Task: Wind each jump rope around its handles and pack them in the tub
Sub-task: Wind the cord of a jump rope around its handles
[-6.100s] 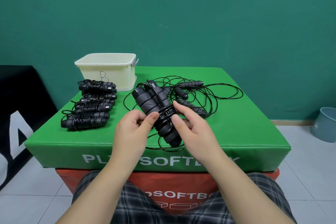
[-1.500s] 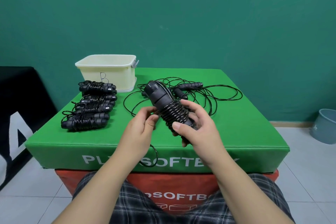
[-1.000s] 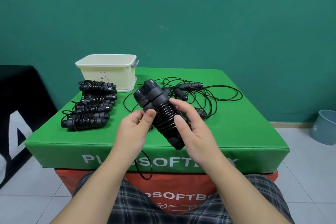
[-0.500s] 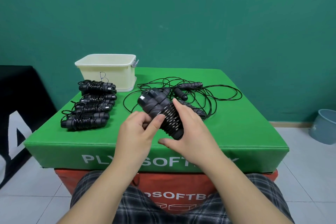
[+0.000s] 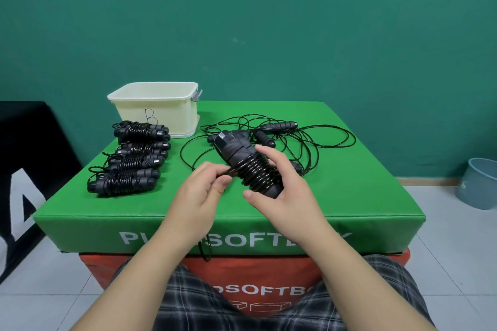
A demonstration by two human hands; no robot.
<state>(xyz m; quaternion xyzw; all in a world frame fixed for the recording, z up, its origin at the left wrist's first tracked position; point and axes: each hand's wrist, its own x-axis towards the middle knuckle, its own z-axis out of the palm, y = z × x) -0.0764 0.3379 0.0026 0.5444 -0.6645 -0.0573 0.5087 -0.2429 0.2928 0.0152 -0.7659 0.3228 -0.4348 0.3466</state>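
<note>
My right hand (image 5: 285, 191) grips a pair of black jump rope handles (image 5: 242, 158) with cord coiled tightly round their middle, held above the green block. My left hand (image 5: 201, 191) pinches the loose end of that cord beside the coils; the tail hangs down over the block's front edge (image 5: 205, 252). Several wound jump ropes (image 5: 129, 164) lie in a row at the left. A cream tub (image 5: 156, 107) marked "B" stands at the back left. A tangle of unwound ropes (image 5: 290, 137) lies behind my hands.
The green soft block (image 5: 363, 196) rests on a red block (image 5: 242, 271). A grey-blue bucket (image 5: 478, 185) stands on the tiled floor at right. A black panel (image 5: 27, 156) leans at the left. A teal wall rises behind.
More cord is coiled round the handles than six seconds ago. Over the last second the bundle turned in my right hand, and my left hand drew the loose end to its left side.
</note>
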